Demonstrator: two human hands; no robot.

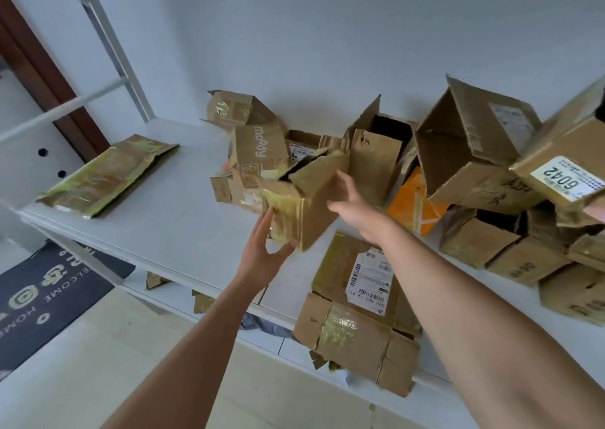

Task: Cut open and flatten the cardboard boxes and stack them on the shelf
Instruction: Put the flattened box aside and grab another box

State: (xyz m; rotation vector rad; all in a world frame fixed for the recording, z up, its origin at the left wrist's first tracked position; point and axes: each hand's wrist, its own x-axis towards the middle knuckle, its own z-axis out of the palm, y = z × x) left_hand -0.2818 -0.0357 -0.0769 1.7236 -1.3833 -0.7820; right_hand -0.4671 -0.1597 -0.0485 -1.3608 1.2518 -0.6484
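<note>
Two hands [262, 251] [352, 206] hold one taped box [304, 206].

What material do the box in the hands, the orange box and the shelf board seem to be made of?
Box in the hands: brown corrugated cardboard, matt, with glossy yellowish tape that reflects light. The left hand grips its lower corner.
Orange box: probably printed cardboard, smooth, with a folded edge.
Shelf board: smooth white surface, perhaps painted metal or laminate; the look leaves this open.
</note>
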